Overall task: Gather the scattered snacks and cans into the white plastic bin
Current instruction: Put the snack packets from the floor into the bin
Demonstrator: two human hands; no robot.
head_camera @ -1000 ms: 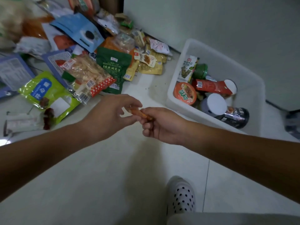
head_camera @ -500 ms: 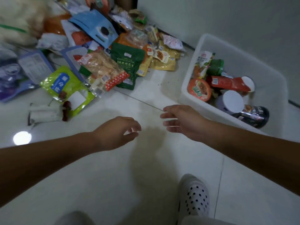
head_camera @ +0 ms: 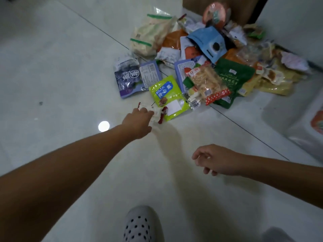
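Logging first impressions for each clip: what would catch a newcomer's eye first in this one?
First, the heap of snack packets spread across the pale tiled floor at upper centre and right, with a bright lime-green pouch at its near edge. Next, the left hand stretched out onto a small white and red packet beside that pouch, while the right hand hangs empty and loosely curled at lower right. A white perforated clog shows at the bottom.

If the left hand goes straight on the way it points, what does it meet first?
The left hand already reaches the small white-and-red packet; just past it, probably, lies the lime-green bag.
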